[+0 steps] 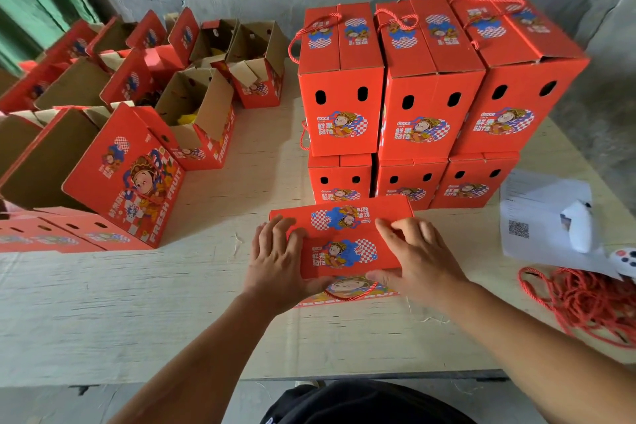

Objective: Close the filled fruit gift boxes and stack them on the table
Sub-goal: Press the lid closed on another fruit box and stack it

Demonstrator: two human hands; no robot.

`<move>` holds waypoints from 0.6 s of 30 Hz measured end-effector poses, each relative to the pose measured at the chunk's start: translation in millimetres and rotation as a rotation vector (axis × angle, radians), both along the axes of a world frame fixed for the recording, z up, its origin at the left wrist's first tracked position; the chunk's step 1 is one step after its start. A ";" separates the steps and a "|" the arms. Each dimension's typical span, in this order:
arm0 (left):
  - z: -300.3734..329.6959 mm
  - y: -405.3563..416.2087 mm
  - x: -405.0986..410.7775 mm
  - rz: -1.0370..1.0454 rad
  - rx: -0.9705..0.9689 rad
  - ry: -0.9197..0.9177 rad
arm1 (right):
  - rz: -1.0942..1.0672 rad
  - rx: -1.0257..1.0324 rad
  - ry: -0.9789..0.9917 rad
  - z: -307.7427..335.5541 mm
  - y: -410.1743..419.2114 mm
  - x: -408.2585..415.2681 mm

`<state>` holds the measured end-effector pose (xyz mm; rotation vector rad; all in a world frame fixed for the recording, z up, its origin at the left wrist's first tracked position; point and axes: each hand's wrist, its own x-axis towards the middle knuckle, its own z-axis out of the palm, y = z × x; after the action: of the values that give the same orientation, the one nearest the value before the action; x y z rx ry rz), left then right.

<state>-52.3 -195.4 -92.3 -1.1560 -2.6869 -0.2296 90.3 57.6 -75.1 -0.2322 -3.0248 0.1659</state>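
A red fruit gift box (pixel 344 241) stands on the pale wooden table (pixel 137 303) right in front of me, its two top flaps folded down. My left hand (pixel 275 258) lies on the left side of the lid with fingers spread flat and the thumb under the near edge. My right hand (pixel 413 255) presses the right side of the lid, its thumb along the near flap edge. A red cord handle (pixel 351 294) hangs at the box's front. Behind it stands a two-level stack of closed red boxes (pixel 426 96).
Several open red boxes (pixel 192 117) with raised flaps fill the table's left side, one big flap (pixel 127 175) close to me. White papers with a QR code (pixel 543 217) and a white device lie at right, beside a heap of red cords (pixel 585 303).
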 end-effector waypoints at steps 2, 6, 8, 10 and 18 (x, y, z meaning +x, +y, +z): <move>4.9 2.3 -3.9 -0.030 -0.092 -0.120 | -0.028 -0.017 -0.029 -5.1 -5.8 3.4; 10.7 14.6 -13.8 0.014 -0.310 -0.295 | -0.046 -0.031 -0.259 -3.5 -8.6 -6.3; 15.0 20.5 -17.6 0.027 -0.372 -0.317 | -0.072 -0.113 -0.324 -0.8 -6.3 -18.1; 18.1 21.3 -21.0 0.045 -0.352 -0.361 | -0.069 -0.140 -0.289 1.9 -4.6 -29.4; -2.2 7.6 16.9 0.027 -0.143 -0.232 | -0.074 -0.067 -0.248 -10.2 -4.3 -31.3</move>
<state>-35.4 -187.8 -94.4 -1.1992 -2.9622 -0.1797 59.0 53.3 -85.3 -0.3982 -3.2525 0.2506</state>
